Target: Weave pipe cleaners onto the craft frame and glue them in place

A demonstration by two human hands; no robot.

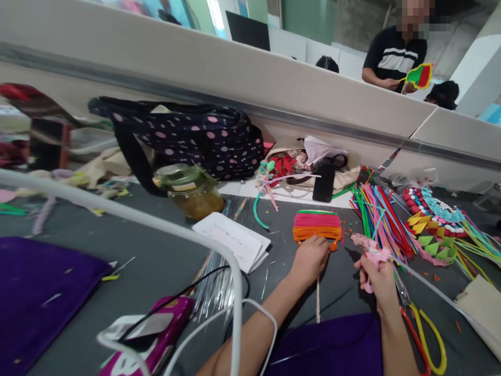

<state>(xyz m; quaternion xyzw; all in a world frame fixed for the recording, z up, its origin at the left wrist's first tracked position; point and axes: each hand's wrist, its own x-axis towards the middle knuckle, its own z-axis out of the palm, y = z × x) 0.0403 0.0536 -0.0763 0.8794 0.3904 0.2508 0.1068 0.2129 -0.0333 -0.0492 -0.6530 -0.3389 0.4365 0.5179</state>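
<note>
Pipe-cleaner mat [317, 225], woven in bands of green, pink and orange, lies flat on the grey worktop [156, 256] just beyond the person's left hand [309, 257]. That hand rests knuckles up with its fingers curled together, touching the near orange edge of the mat; whether it grips anything underneath cannot be told. A thin pale stick [318, 298] runs from under this hand back toward the person.

To the right, the right hand [378, 277] is closed around a fuzzy pink pipe cleaner [368, 249], whose free end sticks out to the upper left, near the mat but apart from it. Scissors with red and yellow handles [420, 326] lie on the worktop just beside the right wrist.

Right of the mat, a loose bundle of many-coloured pipe cleaners [381, 219] fans out, and past it sits a craft piece of yellow and green triangles with white and red pompoms [432, 224].

Left of the mat lie a folded white paper booklet [235, 240] and a glass jar with a green lid [191, 190]. Behind them a dark bag with pink dots [195, 136] leans against a grey partition [235, 73]. A black phone [324, 181] stands near the partition.

Beyond the partition, another person in a dark striped shirt [393, 55] holds a red and green craft piece [419, 75].

Purple cloth [35, 287] lies at the lower left, and white cables [219, 313] cross the foreground.
</note>
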